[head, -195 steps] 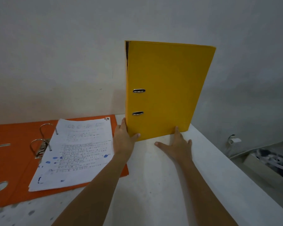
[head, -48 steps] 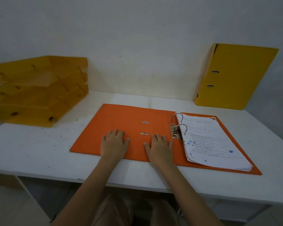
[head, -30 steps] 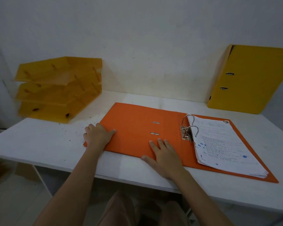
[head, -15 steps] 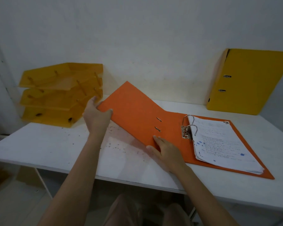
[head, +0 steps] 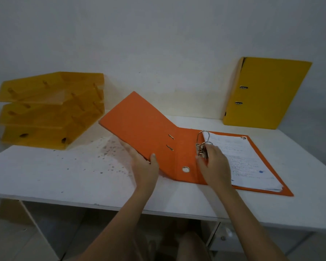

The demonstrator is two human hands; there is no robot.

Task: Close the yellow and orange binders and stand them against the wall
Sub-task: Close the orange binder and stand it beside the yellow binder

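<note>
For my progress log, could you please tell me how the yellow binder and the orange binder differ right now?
The yellow binder is closed; the orange binder is open, with its rings and paper showing. The yellow binder stands against the wall; the orange binder lies on the table. Nobody touches the yellow binder; the left hand lifts the orange binder's cover and the right hand is at its rings. Both have two metal slots.

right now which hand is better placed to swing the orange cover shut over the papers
Left. The left hand already grips the raised orange cover at its near edge; the right hand is at the ring mechanism.
</note>
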